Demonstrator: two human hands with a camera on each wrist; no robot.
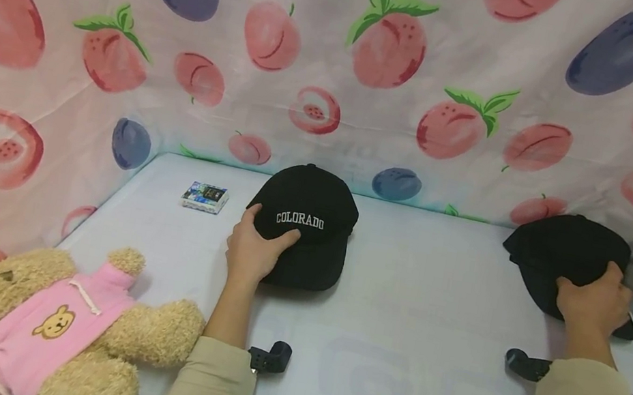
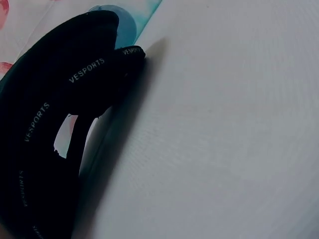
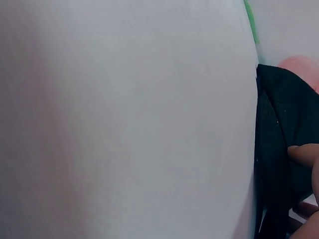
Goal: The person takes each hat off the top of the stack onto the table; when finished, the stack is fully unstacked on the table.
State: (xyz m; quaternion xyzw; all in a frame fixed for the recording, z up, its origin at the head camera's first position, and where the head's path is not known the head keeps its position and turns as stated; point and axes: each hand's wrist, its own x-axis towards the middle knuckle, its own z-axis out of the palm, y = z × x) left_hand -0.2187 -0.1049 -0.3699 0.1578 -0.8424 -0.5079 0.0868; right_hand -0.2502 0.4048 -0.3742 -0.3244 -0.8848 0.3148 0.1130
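On the pale desk, left hand grips the Colorado cap at its left side; right hand clutches the plain cap, brim toward the person

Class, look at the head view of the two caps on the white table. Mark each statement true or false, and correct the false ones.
1. The left hand rests on the cap that reads COLORADO. True.
2. The right hand holds the teddy bear. False: it grips the plain black cap; the bear lies at the near left, untouched.
3. A small box lies left of the COLORADO cap. True.
4. The two caps touch each other. False: they lie apart, with bare table between them.
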